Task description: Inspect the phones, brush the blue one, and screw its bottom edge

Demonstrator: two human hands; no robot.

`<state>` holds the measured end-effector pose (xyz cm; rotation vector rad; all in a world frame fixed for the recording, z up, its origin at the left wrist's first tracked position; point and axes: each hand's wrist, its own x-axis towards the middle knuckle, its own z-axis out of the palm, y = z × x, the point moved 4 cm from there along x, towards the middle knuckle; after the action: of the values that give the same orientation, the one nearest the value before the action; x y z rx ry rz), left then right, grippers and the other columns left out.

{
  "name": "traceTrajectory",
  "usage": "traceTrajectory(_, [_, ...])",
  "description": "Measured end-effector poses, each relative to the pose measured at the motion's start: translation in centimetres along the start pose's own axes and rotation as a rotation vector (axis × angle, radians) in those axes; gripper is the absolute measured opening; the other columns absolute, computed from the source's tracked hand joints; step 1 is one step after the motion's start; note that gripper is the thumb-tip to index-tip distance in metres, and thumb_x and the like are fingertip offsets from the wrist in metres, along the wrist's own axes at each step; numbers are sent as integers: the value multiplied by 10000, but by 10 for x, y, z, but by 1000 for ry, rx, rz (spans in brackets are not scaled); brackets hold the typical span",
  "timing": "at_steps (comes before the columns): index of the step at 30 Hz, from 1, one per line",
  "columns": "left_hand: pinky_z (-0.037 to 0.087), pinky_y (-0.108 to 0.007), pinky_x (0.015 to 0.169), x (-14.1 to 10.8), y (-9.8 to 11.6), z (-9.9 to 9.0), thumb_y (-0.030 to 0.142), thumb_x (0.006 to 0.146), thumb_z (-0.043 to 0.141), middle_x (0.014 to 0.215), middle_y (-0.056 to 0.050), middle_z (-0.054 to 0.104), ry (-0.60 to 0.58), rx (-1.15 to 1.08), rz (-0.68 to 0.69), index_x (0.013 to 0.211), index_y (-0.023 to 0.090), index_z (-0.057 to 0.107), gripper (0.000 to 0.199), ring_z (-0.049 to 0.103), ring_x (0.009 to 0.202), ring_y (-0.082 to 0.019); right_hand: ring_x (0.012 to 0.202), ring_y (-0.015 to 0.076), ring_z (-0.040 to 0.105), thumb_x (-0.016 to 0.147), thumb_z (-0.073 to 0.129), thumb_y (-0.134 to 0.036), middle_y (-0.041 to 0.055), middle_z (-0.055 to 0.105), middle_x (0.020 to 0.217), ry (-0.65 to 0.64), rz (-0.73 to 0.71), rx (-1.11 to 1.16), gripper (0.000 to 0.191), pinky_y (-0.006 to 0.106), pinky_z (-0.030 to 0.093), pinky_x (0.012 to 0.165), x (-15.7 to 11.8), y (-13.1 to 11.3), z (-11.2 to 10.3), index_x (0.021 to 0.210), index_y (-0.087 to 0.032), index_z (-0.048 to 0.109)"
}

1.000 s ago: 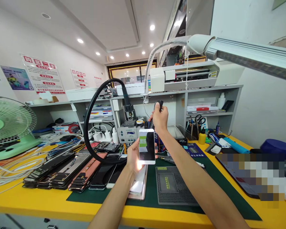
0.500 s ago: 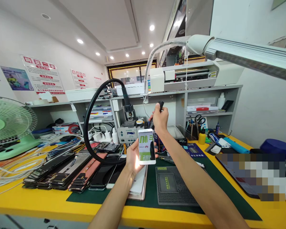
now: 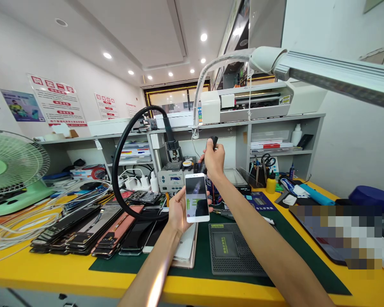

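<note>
My left hand (image 3: 178, 209) is closed around a white smartphone (image 3: 197, 204), its dark, glossy front facing me with reflections in it, among them green lettering. In my right hand (image 3: 215, 160) is a slim black flashlight (image 3: 204, 165), slanted down toward the phone's top edge, thumb near its upper end. A bright light streak lies across my left forearm. Behind the phone a printed can (image 3: 214, 194) is partly hidden. Beneath my hands are a white phone (image 3: 184, 247) and a dark grey perforated pad (image 3: 224, 247).
Stacked phones and screens (image 3: 92, 228) line the left of the yellow bench, beside a green fan (image 3: 16, 170). A thick black hose (image 3: 115, 170) loops from the soldering station (image 3: 171, 180). A lamp arm (image 3: 333, 72) hangs overhead. A yellow bottle (image 3: 271, 184) and scissors (image 3: 269, 160) are at right.
The phone has tilted slightly and its reflections have shifted. The bright light patch has moved from my left palm down onto my left forearm. My right hand has shifted slightly left.
</note>
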<state>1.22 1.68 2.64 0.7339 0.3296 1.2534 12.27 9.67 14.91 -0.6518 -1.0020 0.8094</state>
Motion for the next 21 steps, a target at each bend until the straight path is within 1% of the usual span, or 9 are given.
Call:
traceTrajectory(10, [601,-501,749,1,-1,1,415,964,486,1066,-183,722,-28,-20,-10,1300,116,608,466,730,843,-312,387,146,556,984,495,-486,-68,555,585,-16,-20,-20,261,253,438,378,0,0,0,886,-261,406])
traceTrajectory(21, [597,-511,752,0,0,5,393,971,449,1067,-193,722,-6,-8,-28,1287,91,616,468,728,846,-323,404,140,561,982,488,-504,-54,566,625,-48,-46,-41,270,251,451,380,-1,0,3,902,-258,412])
